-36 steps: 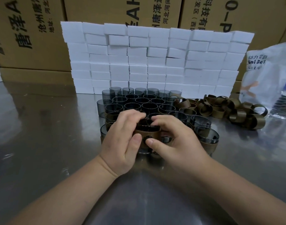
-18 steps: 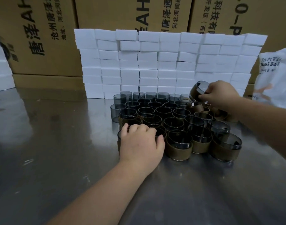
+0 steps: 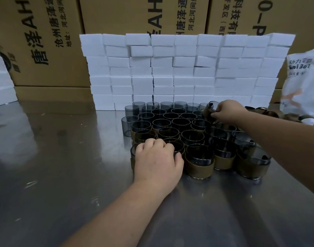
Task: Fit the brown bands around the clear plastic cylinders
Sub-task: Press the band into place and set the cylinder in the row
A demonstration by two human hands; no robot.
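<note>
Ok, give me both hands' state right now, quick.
Left hand: fingers curled over the front-left banded cylinder, gripping it.
Right hand: pinches a tilted clear cylinder at the back right.

Two hands [image 3: 158, 158] [image 3: 227, 111], three cardboard boxes [image 3: 45, 41], one bag [image 3: 304, 82]

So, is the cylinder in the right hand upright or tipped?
Tipped: the cylinder in the right hand shows its rim slanted, unlike the standing cylinders.
</note>
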